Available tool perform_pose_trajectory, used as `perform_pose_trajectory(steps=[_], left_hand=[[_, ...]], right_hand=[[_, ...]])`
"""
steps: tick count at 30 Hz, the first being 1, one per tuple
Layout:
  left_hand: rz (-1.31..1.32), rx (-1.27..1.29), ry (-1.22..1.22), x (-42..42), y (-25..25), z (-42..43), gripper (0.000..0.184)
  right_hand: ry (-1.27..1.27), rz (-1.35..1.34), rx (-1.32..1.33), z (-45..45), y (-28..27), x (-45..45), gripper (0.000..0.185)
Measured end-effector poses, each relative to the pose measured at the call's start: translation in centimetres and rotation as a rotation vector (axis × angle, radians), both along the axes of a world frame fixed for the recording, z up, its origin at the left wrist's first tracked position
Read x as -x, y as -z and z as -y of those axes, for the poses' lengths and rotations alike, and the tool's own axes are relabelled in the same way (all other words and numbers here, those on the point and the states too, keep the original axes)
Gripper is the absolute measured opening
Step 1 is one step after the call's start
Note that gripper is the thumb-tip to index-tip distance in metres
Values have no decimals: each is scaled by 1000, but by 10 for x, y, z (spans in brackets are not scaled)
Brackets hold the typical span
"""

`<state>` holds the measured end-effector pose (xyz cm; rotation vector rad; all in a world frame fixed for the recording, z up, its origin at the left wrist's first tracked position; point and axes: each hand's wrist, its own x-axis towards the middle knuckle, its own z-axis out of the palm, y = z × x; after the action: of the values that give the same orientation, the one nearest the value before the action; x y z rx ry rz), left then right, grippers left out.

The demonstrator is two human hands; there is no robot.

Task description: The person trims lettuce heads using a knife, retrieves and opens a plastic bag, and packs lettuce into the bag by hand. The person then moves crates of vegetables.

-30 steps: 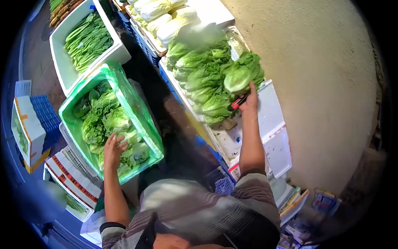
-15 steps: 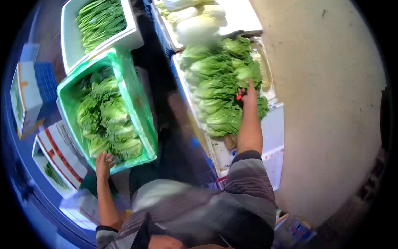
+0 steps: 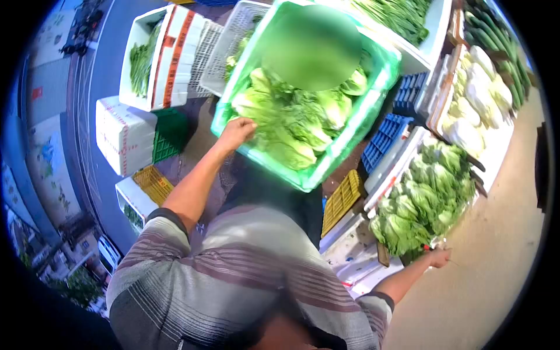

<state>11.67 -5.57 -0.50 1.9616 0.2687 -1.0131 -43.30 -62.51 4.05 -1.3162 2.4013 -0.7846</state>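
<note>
My left hand (image 3: pixel 238 133) is over the near left rim of a box with a green plastic liner (image 3: pixel 344 160). Its fingers are curled closed beside the heads of leafy lettuce (image 3: pixel 303 131) in the box; what they grip, if anything, is hidden. Off to the right, my right hand (image 3: pixel 438 256) is closed at the near end of a stacked pile of lettuce (image 3: pixel 420 198). A small red piece (image 3: pixel 426 248) shows at its fingers; the rest of that object is too small to make out.
White boxes hold long green vegetables (image 3: pixel 402 20) and pale cabbages (image 3: pixel 478 93). A white foam box (image 3: pixel 125 134) stands at left. Blue crates (image 3: pixel 385 140) and a yellow crate (image 3: pixel 341 201) lie between the lined box and the lettuce pile.
The view has swung left, bringing the lined box to the centre. My right hand has moved from atop the lettuce pile to its near end. My left hand's fingers have curled in.
</note>
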Motion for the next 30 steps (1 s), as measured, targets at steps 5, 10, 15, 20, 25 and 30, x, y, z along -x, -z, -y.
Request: perform_pose_trajectory(steps=[5,10,15,20,25,30], left_hand=[[269,-208,153,-46,8,-35,31],[510,-306,301,-90,12,-36,37],[471,-194,342,-115,11,-25,37],[491,-28,404,-146,9,27,43],[697,-28,944,-202,47,93,73],[632,-49,1182,-219,68,123,83]], right_hand=[[-347,458,162,-51,-9,-106,22],[-648,490,-212,-190,28,-242,30],[-898,711,-505,-322,68,-294,30],[-958,658,-753,-390,43,-320,31],[-877,598,-770,-403,36,-293,39],[-754,645,-797,-404,28,-275,36]])
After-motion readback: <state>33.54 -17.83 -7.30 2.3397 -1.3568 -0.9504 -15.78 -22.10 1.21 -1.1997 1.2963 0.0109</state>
